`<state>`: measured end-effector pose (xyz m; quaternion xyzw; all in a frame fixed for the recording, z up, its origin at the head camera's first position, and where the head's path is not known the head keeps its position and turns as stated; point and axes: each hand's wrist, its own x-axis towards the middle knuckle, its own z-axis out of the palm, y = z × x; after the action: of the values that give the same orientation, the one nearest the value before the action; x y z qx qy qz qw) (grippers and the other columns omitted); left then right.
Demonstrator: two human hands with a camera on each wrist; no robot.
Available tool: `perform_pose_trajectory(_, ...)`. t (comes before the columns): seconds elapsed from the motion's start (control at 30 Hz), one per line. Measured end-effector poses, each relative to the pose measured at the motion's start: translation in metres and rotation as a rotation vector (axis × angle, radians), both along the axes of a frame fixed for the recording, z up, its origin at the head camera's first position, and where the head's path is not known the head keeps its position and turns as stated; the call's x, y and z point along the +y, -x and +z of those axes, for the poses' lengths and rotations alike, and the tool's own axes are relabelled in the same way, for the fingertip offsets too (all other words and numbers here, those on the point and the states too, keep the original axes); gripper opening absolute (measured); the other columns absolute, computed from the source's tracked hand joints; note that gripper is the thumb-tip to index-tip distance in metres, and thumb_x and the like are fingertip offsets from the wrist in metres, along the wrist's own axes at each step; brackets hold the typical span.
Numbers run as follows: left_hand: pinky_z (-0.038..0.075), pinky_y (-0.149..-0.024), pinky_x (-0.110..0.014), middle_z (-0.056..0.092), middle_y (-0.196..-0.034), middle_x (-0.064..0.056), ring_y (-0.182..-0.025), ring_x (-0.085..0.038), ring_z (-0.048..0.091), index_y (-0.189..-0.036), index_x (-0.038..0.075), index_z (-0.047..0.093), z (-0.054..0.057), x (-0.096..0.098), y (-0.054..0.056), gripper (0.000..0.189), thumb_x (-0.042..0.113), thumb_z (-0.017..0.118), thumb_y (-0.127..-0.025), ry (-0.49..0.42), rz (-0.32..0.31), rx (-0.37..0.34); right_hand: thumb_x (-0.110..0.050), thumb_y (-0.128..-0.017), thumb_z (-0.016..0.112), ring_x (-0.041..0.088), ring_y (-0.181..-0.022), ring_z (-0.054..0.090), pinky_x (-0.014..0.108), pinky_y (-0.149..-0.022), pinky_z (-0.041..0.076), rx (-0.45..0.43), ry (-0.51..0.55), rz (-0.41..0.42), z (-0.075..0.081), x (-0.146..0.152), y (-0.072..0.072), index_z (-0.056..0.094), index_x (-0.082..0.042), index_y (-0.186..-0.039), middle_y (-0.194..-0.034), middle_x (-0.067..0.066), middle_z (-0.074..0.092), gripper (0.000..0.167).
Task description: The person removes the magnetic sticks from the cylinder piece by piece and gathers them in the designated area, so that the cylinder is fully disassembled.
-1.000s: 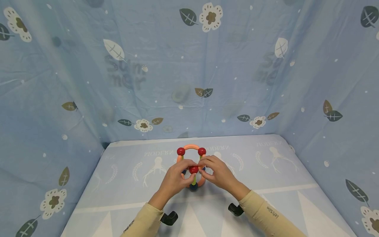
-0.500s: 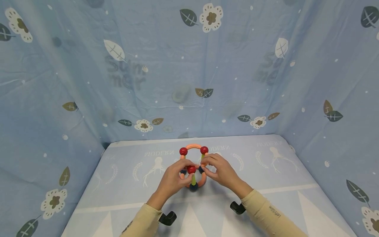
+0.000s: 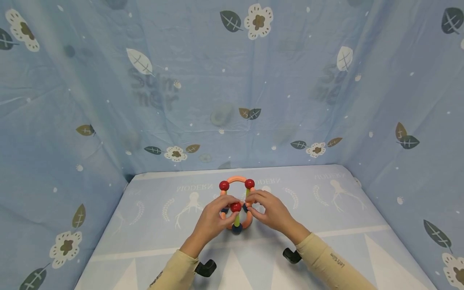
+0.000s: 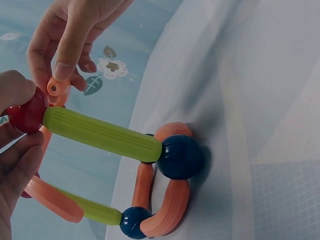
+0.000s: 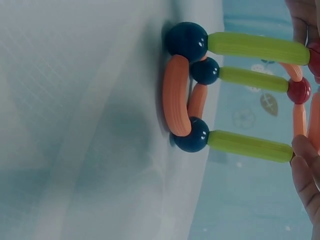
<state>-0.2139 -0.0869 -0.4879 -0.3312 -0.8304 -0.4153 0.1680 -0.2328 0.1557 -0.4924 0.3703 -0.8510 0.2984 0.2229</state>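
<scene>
A toy of magnetic balls and rods stands in the middle. Its base has dark blue balls joined by curved orange rods. Upright green rods rise from these to red balls. My left hand pinches the front red ball atop the front green rod between thumb and fingers. Just to its right, my right hand pinches a curved orange rod, whose bare end faces the front ball in the left wrist view. Another curved orange rod shows a free end at lower left there.
The toy stands on a pale patterned tabletop. A blue curtain with flowers and leaves hangs behind and at both sides. Black mounts sit at both wrists, below the sleeves.
My right hand has moved slightly right, away from the front red ball, with the orange rod. The toy's upper part has shifted a little right. My left hand stays on the ball.
</scene>
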Motion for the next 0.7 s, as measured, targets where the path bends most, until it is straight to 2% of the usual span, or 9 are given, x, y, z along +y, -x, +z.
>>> perform_pose_trajectory(0.3, 0.059, -0.082, -0.038, 0.067, -0.115, 0.011, -0.099, -0.006, 0.062, -0.117, 0.018, 0.07, -0.001, 0.0, -0.001, 0.027, 0.015, 0.078, -0.091, -0.011, -0.011, 0.002, -0.019, -0.087, 0.083, 0.012, -0.101, 0.064, 0.032, -0.087, 0.057, 0.035, -0.019, -0.093, -0.006, -0.003, -0.002, 0.075, -0.018, -0.101, -0.112, -0.005, 0.068, 0.017)
perform_pose_trajectory(0.57, 0.059, -0.081, -0.041, 0.067, -0.115, 0.01, -0.098, -0.007, 0.062, -0.117, 0.016, 0.071, -0.001, 0.0, -0.002, 0.027, 0.014, 0.078, -0.091, -0.019, -0.016, 0.0, -0.022, -0.087, 0.083, 0.013, -0.1, 0.063, 0.031, -0.084, 0.057, 0.034, -0.029, -0.14, -0.011, -0.006, -0.001, 0.076, -0.018, -0.1, -0.114, -0.005, 0.069, 0.016)
perform_pose_trajectory(0.7, 0.058, -0.082, -0.035, 0.067, -0.116, 0.011, -0.098, -0.006, 0.062, -0.117, 0.015, 0.071, 0.0, -0.001, -0.002, 0.027, 0.015, 0.078, -0.091, -0.009, -0.007, -0.008, -0.023, -0.085, 0.085, 0.014, -0.099, 0.063, 0.031, -0.082, 0.058, 0.063, -0.053, -0.152, -0.012, -0.006, -0.001, 0.077, -0.017, -0.101, -0.114, -0.004, 0.07, 0.018)
